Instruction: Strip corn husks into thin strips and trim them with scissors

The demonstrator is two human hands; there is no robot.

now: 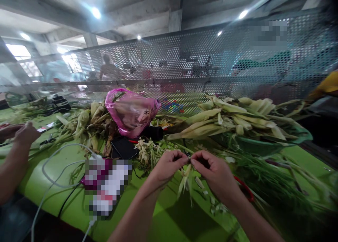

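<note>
Your fingers (185, 160) are pinching tight at the centre: both hands are meeting tip to tip on a small pale husk strip (186, 175), which is hanging down between them just above the green table (163, 213). Your left hand (166, 166) is closing thumb and forefinger on the strip's top end, and your right hand (211, 173) is gripping the same end from the other side, knuckles curled. What exactly sits at the pinch point is too small to tell.

Loose husk scraps (208, 196) are lying on the table just below your right wrist. Beyond your hands a little heap of pale trimmings (146, 150) is sitting beside a black flat case (123, 147). Behind that, a pink plastic bag (129, 111) is resting against dry husks (92, 125). To the right, a green basin (264, 145) is carrying a pile of corn ears (237, 120), with long green leaves (277, 178) spreading in front of it. A white cable (52, 164) is looping across the table on the left, where another person's hand (25, 133) is resting near the edge. A perforated metal screen (185, 59) is running along the back.
</note>
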